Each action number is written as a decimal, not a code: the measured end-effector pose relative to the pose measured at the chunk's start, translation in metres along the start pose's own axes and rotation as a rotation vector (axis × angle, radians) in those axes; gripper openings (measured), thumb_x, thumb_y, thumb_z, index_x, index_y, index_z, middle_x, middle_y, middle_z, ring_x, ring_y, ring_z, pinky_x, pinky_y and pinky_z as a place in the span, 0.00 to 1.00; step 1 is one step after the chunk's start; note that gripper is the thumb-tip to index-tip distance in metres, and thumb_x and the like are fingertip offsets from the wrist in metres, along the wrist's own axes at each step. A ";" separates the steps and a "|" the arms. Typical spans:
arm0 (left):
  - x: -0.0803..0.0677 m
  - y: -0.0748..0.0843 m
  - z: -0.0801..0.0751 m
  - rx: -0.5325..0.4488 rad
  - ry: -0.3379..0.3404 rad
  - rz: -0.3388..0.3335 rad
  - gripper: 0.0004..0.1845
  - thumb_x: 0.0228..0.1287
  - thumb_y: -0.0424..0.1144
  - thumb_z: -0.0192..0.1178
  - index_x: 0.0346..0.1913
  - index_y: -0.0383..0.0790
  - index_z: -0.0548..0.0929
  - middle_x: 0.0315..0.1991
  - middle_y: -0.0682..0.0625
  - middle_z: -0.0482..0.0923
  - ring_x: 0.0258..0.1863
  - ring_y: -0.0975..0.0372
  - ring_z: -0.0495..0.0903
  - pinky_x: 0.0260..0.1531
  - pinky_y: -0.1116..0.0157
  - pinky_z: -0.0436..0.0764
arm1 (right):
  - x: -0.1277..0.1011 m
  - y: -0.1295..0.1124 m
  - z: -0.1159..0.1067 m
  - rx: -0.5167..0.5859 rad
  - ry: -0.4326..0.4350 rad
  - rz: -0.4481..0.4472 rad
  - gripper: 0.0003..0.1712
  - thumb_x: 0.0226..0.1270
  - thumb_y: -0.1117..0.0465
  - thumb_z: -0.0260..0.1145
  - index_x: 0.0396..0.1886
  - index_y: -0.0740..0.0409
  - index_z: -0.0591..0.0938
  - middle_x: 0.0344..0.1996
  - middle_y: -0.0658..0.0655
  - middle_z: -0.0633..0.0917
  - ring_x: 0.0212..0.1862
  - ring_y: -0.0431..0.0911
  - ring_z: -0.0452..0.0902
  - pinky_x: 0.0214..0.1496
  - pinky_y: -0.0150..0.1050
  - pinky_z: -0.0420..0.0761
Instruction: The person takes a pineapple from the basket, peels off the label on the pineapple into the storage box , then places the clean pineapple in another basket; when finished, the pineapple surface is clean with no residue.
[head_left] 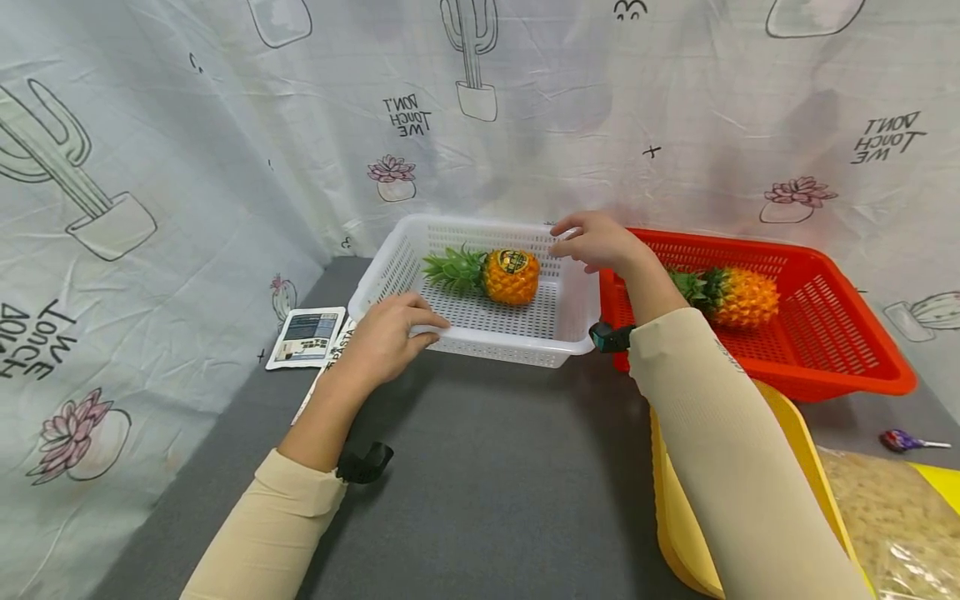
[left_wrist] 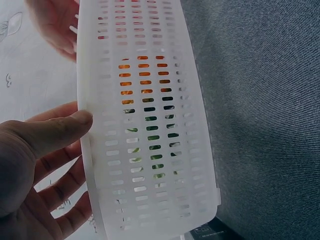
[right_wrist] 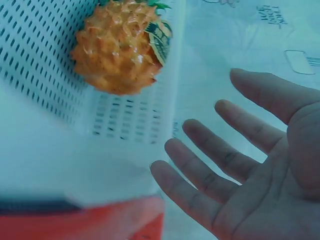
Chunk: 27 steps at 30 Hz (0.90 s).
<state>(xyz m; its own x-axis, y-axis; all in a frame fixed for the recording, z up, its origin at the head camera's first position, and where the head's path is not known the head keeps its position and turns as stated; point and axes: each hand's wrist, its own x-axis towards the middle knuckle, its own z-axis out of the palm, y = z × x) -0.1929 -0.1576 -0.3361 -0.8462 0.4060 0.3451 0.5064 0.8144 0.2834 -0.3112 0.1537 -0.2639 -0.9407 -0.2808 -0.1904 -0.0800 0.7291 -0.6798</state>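
Grip of the left hand (head_left: 388, 337) pinches the near rim of the white basket (head_left: 517, 340); the right hand (head_left: 600, 243), fingers (right_wrist: 220, 147) spread, hangs by its far right corner.

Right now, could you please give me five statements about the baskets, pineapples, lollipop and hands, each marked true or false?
1. A pineapple lies in the white basket. True.
2. The red basket holds another pineapple. True.
3. The left hand touches the red basket. False: the left hand pinches the white basket's near rim.
4. The right hand grips a pineapple. False: the right hand holds nothing.
5. The lollipop lies outside both baskets. True.
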 end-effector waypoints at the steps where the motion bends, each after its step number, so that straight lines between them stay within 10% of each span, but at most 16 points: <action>1: 0.000 0.000 0.000 0.001 0.000 -0.002 0.11 0.64 0.35 0.71 0.48 0.47 0.93 0.45 0.48 0.83 0.49 0.50 0.81 0.53 0.50 0.79 | 0.004 -0.001 0.002 -0.008 -0.006 0.004 0.32 0.74 0.53 0.64 0.74 0.56 0.72 0.73 0.65 0.72 0.69 0.63 0.71 0.67 0.57 0.79; 13: 0.003 0.002 0.000 0.022 -0.044 -0.005 0.11 0.66 0.36 0.71 0.50 0.48 0.92 0.47 0.49 0.84 0.50 0.51 0.82 0.54 0.51 0.79 | 0.041 0.001 0.021 -0.256 -0.097 -0.060 0.38 0.66 0.56 0.71 0.74 0.55 0.72 0.70 0.68 0.72 0.68 0.62 0.69 0.68 0.60 0.76; 27: 0.002 0.000 -0.003 0.037 -0.029 -0.001 0.12 0.65 0.36 0.71 0.50 0.47 0.92 0.47 0.49 0.84 0.50 0.52 0.82 0.54 0.52 0.79 | 0.062 0.011 0.040 -0.222 -0.123 -0.044 0.52 0.59 0.54 0.77 0.80 0.51 0.63 0.73 0.67 0.69 0.72 0.63 0.64 0.74 0.63 0.68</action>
<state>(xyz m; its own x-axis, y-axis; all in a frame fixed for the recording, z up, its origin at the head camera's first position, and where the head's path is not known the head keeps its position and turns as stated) -0.1942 -0.1576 -0.3330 -0.8512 0.4171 0.3184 0.4998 0.8293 0.2499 -0.3575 0.1192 -0.3118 -0.8884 -0.3796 -0.2582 -0.2034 0.8296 -0.5201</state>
